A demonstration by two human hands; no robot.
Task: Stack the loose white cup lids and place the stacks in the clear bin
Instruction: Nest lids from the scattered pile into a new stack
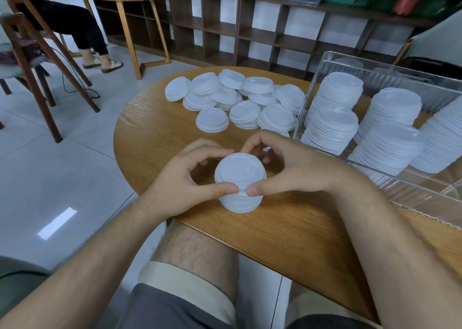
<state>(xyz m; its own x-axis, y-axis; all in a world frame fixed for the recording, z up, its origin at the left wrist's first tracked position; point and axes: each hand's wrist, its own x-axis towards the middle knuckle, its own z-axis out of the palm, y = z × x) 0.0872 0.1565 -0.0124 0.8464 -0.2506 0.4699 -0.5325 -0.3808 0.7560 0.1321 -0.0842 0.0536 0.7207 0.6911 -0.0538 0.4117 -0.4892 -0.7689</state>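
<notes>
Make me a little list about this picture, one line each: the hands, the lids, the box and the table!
left hand: grips the small stack from its left side
right hand: grips the same stack from its right side
small stack: stands on the wooden table, near its front edge
loose lids: piled at the table's far side
clear bin: on the table, right of the hands
tall stacks: several, inside the bin
</notes>
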